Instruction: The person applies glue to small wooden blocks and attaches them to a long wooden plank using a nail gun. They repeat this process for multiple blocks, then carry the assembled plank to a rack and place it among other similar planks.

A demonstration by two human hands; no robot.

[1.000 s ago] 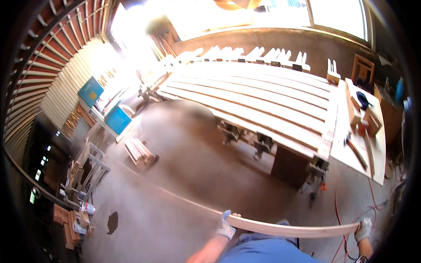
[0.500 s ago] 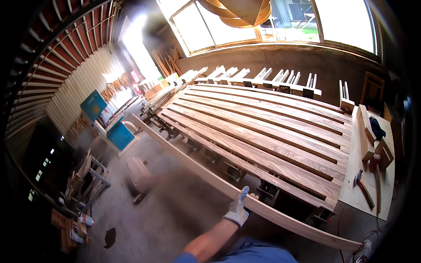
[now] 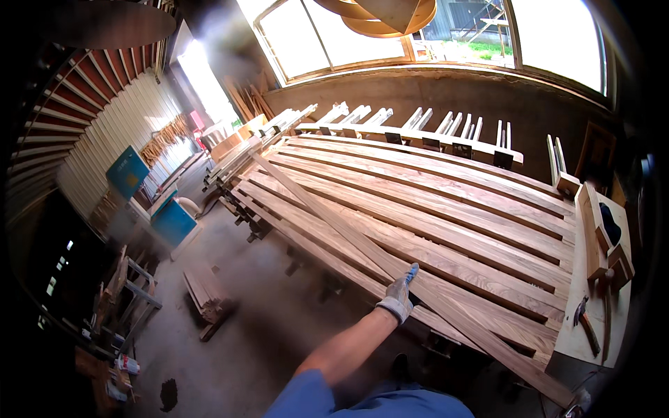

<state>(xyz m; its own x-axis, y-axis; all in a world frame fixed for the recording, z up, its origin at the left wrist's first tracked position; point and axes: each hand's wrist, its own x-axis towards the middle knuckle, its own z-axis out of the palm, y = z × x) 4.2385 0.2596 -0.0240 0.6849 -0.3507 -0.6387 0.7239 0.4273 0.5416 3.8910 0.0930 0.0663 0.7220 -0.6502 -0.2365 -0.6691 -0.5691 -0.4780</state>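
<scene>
A long, narrow wooden board (image 3: 334, 221) slants across the slatted panel, over its strips. My left hand (image 3: 398, 298), in a grey and blue glove, is closed on the near edge of this board around its middle, with the thumb on top. At the board's near right end, my right hand (image 3: 578, 403) shows only in part at the dark rim of the picture, gripping that end. Underneath is the panel of parallel wooden strips (image 3: 446, 216) with dark gaps between them, resting on a clamp rack. Whether the board touches the strips along its length I cannot tell.
Clamp bars (image 3: 418, 118) stick up along the panel's far side. A pale side board (image 3: 568, 334) at right carries a hammer (image 3: 587, 326) and wooden blocks (image 3: 594, 233). Stacked strips (image 3: 205, 292) lie on the floor at left, near a blue machine (image 3: 178, 221).
The board has swung from in front of the panel to over it, both hands still holding it. My left hand has moved slightly right and up. The view has shifted a little.
</scene>
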